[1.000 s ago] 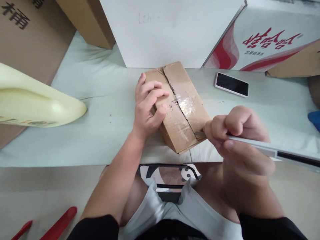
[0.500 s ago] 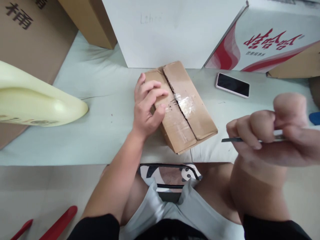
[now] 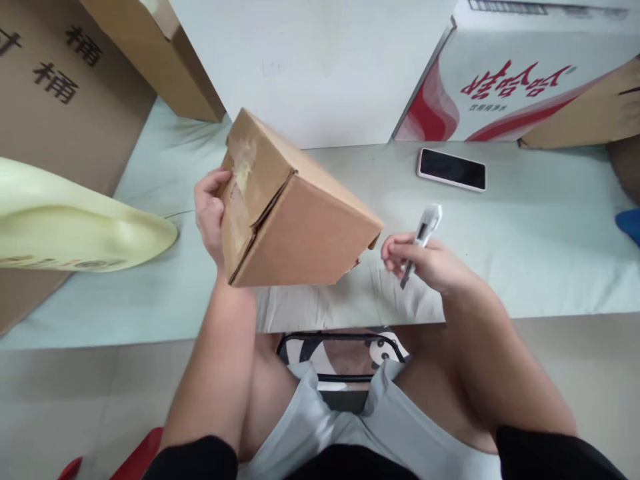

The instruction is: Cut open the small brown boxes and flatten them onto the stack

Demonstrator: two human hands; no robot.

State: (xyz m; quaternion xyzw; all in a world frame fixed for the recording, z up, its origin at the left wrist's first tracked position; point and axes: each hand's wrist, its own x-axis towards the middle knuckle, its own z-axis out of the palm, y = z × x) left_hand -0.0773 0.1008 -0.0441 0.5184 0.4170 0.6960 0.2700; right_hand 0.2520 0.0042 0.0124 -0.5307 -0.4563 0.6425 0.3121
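Note:
A small brown cardboard box (image 3: 295,227) with clear tape on its end is lifted and tipped up above the pale green surface (image 3: 525,240). My left hand (image 3: 210,213) grips its left end, fingers hidden behind the box. My right hand (image 3: 425,263) is closed around a white utility knife (image 3: 423,240), just right of the box's lower corner and not touching it. The knife points up and away from the box.
A black phone (image 3: 451,169) lies flat at the back right. Large boxes stand along the back: a white one (image 3: 320,60), a red-and-white printed one (image 3: 505,80), brown ones at left (image 3: 65,87). A pale yellow plastic object (image 3: 75,227) juts in from the left.
My left hand has lifted the box off the surface and turned it onto its end. My right hand has come back in with the knife, lower and nearer the box.

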